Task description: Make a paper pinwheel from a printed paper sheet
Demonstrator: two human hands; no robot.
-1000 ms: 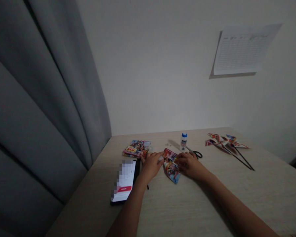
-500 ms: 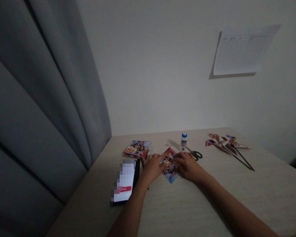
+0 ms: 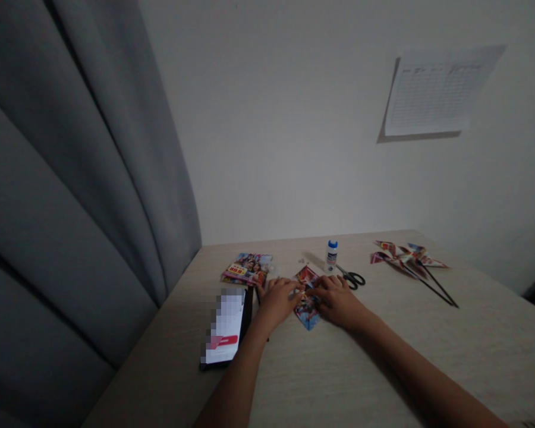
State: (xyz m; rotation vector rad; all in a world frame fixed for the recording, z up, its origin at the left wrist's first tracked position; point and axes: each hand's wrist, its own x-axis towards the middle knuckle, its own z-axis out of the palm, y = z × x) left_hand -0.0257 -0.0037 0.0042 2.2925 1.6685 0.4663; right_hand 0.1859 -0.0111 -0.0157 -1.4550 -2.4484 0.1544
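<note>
A small printed paper square [image 3: 311,315], turned like a diamond, lies on the table between my hands. From its left side, my left hand [image 3: 279,302] rests on it with fingers spread, the fingertips on the paper's middle. On the opposite side my right hand [image 3: 337,300] has its fingers bent together at the paper's centre; whether they pinch a fold is too small to tell. Just behind my right hand lie black-handled scissors [image 3: 356,278], and a white glue bottle with a blue cap [image 3: 331,257] stands beside them.
A phone with a lit screen [image 3: 225,327] lies left of my left forearm. Behind it is a stack of printed paper [image 3: 247,268]. Paper pinwheels on black sticks [image 3: 405,258] lie at the right. A wall [image 3: 294,119] rises behind the table; a curtain [image 3: 93,178] hangs left.
My right hand has shifted slightly left, and the fingertips of both hands are now closer together over the middle of the paper.
</note>
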